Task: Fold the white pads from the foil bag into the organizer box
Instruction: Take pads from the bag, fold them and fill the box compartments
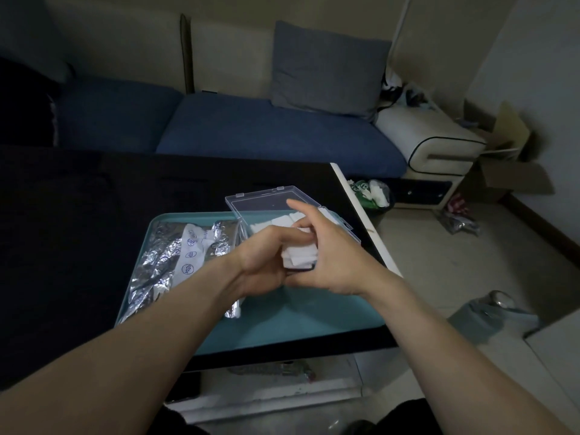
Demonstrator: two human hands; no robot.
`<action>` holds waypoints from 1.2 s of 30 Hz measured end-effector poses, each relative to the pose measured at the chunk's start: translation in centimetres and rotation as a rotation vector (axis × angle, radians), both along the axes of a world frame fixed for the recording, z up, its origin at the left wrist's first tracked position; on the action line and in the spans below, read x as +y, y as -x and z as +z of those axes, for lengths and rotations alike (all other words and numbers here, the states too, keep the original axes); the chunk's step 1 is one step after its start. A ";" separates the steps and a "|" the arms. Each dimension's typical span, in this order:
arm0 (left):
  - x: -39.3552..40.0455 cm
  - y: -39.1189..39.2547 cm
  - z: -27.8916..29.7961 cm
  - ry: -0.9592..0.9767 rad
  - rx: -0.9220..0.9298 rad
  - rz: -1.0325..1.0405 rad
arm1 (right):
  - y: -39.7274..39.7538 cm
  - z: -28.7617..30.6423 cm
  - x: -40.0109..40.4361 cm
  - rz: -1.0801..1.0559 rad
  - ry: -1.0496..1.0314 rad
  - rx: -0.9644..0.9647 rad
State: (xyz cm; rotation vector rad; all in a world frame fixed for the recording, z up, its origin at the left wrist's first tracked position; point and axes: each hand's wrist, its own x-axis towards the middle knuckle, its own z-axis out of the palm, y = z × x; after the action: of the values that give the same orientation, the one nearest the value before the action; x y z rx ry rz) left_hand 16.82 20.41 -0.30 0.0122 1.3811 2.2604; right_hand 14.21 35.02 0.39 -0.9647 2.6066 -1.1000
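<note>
Both hands (301,262) hold a white pad (299,255); foil bag (175,255) print unreadable.

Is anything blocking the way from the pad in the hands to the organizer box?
Nothing visible. Both hands, left hand and right hand, hold the white pad right in front of the organizer box, whose lid stands open.

Count, relative to tray (314,321): 1 tray. 1 foil bag (175,259) on its left half. 1 clear box (276,199), lid open, at its far right. Hands above tray: 2, left hand (266,262), right hand (332,259). White pads (298,255): several, number indeterminate.
</note>
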 end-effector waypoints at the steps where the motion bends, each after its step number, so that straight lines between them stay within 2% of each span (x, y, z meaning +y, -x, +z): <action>1: 0.2 -0.1 0.0 0.017 -0.011 0.000 | -0.1 0.0 -0.1 -0.009 -0.019 0.023; 6: 0.6 0.0 -0.5 0.074 -0.021 0.036 | -0.1 0.0 -0.3 -0.018 -0.028 0.050; 11: 0.8 0.2 -0.8 0.094 -0.043 0.051 | 0.2 -0.1 0.1 -0.124 -0.192 0.120; 16: 1.0 0.1 -0.7 0.021 -0.066 0.000 | 0.3 -0.2 0.3 -0.131 -0.088 0.055; 19: 0.9 0.4 -0.7 -0.042 -0.076 0.039 | 0.4 0.0 0.3 -0.145 -0.058 0.065; 23: 0.9 0.6 -1.4 0.004 -0.064 0.031 | 0.5 -0.2 0.6 -0.116 -0.055 0.009; 26: 0.9 0.2 -1.4 0.023 -0.024 0.047 | 0.7 -0.3 0.5 -0.122 -0.045 0.050; 29: 0.4 0.5 -1.6 -0.020 0.002 0.025 | 0.6 -0.4 0.5 -0.103 0.020 0.023; 32: 0.2 0.7 -1.7 -0.069 0.030 -0.011 | 0.4 -0.4 0.4 -0.065 -0.001 0.013; 36: 0.4 0.4 -1.3 -0.066 -0.023 0.045 | 0.7 0.0 0.4 -0.138 -0.010 0.077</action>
State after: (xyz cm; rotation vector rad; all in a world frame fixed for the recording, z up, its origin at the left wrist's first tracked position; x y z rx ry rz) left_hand 16.47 20.76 -1.63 -0.0235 1.3075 2.3350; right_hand 13.54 35.41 0.37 -0.8526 2.7744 -1.1003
